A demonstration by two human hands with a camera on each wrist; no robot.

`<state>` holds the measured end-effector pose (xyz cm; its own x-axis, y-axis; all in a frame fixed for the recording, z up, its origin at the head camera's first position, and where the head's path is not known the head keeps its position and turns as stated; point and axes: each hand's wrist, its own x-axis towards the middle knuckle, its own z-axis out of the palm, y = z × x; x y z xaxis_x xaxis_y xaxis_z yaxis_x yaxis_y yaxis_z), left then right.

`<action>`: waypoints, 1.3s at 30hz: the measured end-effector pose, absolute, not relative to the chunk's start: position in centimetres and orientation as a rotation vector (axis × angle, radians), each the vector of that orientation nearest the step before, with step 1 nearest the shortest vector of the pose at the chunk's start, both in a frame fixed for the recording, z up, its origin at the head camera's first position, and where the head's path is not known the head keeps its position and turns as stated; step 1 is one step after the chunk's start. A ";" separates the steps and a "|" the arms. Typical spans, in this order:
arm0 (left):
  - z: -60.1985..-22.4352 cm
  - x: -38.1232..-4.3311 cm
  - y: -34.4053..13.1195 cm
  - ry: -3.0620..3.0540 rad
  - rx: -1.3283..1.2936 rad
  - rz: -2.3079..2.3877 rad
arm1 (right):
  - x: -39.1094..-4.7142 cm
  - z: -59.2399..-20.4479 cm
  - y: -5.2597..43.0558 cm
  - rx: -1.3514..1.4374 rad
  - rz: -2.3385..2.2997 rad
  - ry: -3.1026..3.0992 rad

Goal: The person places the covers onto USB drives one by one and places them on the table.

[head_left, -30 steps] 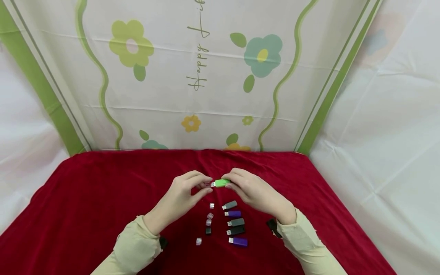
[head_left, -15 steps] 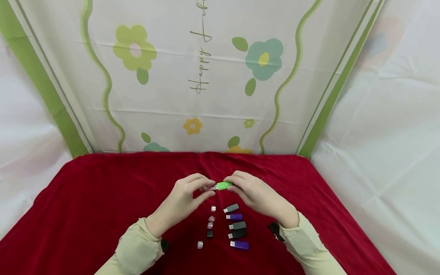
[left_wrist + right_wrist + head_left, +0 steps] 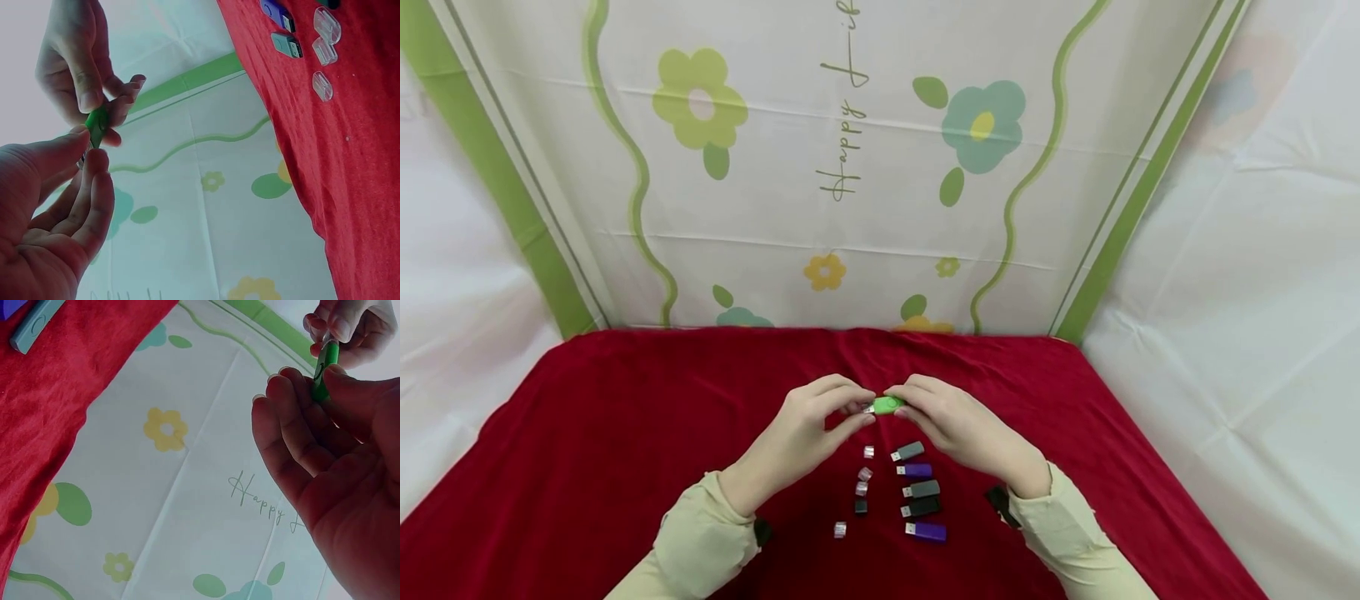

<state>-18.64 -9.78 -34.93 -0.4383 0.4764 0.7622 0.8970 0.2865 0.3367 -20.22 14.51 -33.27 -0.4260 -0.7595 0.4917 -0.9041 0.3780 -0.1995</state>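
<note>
Both hands meet above the red cloth, with a bright green USB stick held level between them. Thumb and fingers of my right hand pinch its right end. My left hand pinches a small clear cap at the metal plug end; the fingertips cover most of it. In the right wrist view the cap sits over the plug, right against the green body. How far the cap is pushed on, I cannot tell.
Below the hands on the red cloth lies a column of uncapped USB sticks: grey, purple and black. Left of them are several loose clear caps and a dark cap. A flowered curtain hangs behind.
The left hand has moved slightly right, bringing the clear cap over the plug, so less bare metal shows. The right hand keeps its pinch on the green USB stick.
</note>
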 end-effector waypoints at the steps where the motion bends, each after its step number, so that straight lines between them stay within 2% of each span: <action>1: -34.9 -18.6 -9.8 -2.031 -1.224 -1.040 | -20.2 -33.3 14.5 1.455 0.636 -2.332; 39: -35.4 -18.6 -9.4 -2.021 -1.213 -0.979 | -19.6 -33.5 13.9 1.434 0.399 -2.307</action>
<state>-18.58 -9.36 -35.36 -0.4177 0.4760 0.7739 0.9023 0.3171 0.2919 -19.61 13.95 -33.49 -0.3980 -0.7878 0.4700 -0.9000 0.4347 -0.0335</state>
